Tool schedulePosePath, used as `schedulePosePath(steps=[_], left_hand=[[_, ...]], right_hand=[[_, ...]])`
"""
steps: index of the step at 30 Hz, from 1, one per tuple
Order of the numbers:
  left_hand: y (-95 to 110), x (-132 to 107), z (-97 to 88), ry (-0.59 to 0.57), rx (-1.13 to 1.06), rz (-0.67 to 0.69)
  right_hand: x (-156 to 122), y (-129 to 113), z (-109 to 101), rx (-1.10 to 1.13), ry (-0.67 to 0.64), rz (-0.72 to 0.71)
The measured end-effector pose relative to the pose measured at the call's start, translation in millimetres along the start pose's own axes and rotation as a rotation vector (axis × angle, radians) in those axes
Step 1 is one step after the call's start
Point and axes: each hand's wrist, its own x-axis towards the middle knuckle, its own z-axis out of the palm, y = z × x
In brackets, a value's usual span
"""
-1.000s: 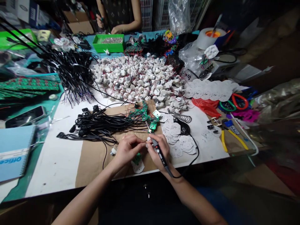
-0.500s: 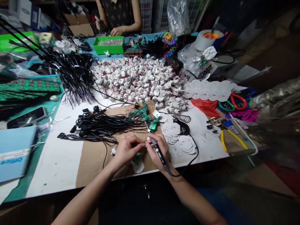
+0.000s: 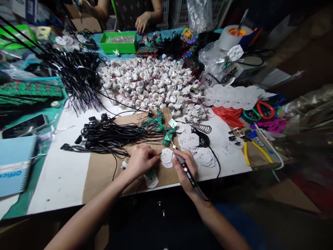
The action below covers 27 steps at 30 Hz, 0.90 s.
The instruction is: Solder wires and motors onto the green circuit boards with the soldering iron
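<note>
In the head view my right hand (image 3: pixel 186 170) is closed around a grey soldering iron (image 3: pixel 189 176), its tip pointing up and left near the green circuit boards (image 3: pixel 168 136). My left hand (image 3: pixel 143 159) is pinched shut; a thin wire seems to show at its fingertips, but what it holds is too small to name. White scalloped discs (image 3: pixel 167 158) lie between my hands. Below my left hand, another green board (image 3: pixel 150 173) rests on a white disc (image 3: pixel 152 182), partly covered. A small white motor part (image 3: pixel 124 164) sits beside my left wrist.
A bundle of black cables (image 3: pixel 104 133) lies on the cardboard (image 3: pixel 99 173). Behind it is a heap of white motor parts (image 3: pixel 151 83). Yellow-handled pliers (image 3: pixel 257 149) and a notebook (image 3: pixel 17 163) flank the work area. Across the table sits a person (image 3: pixel 135 14) near a green tray (image 3: pixel 104 47).
My right hand has moved right with the soldering iron, away from my left fingertips. The discs between my hands have come into view. The person opposite has shifted both hands.
</note>
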Motion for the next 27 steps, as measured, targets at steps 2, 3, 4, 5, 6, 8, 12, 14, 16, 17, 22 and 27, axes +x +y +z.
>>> schedulePosePath(steps=[2,3,4,5,6,8,12,14,16,17,22,27], left_hand=[[4.7,4.2,-0.7,-0.043,0.074,-0.046],[6.9,6.3,-1.4,-0.060,0.098,-0.069],[9.0,8.2,-2.3,-0.076,0.118,-0.092],[10.8,10.1,-3.5,-0.090,0.134,-0.115],[12.5,11.7,-4.9,-0.102,0.147,-0.139],[15.5,14.5,-7.6,-0.128,0.161,-0.178],[18.9,18.5,-10.7,-0.166,0.180,-0.220],[19.3,19.7,-10.7,-0.165,0.195,-0.231],[19.4,20.4,-10.1,-0.161,0.214,-0.231],[19.4,20.7,-9.8,-0.160,0.224,-0.231],[21.7,21.4,-9.2,-0.164,0.247,-0.252],[23.6,21.3,-9.4,-0.159,0.252,-0.254]], right_hand=[[-10.9,1.1,-7.2,0.004,0.002,0.007],[-16.5,1.3,-9.6,0.008,-0.002,0.007],[-21.9,1.2,-11.1,0.014,-0.008,0.005],[-26.6,0.8,-12.1,0.022,-0.011,0.000],[-30.6,0.4,-12.6,0.030,-0.009,-0.006],[-35.8,-0.9,-13.1,0.041,0.001,-0.018],[-37.6,-3.4,-13.8,0.032,0.024,0.001],[-36.9,-4.4,-14.0,0.021,0.015,0.015],[-36.1,-5.3,-14.0,0.011,0.000,0.012],[-35.8,-5.7,-13.9,0.006,-0.008,0.009],[-34.6,-6.2,-13.3,-0.007,-0.031,0.000],[-34.3,-5.7,-12.5,-0.028,-0.034,0.011]])
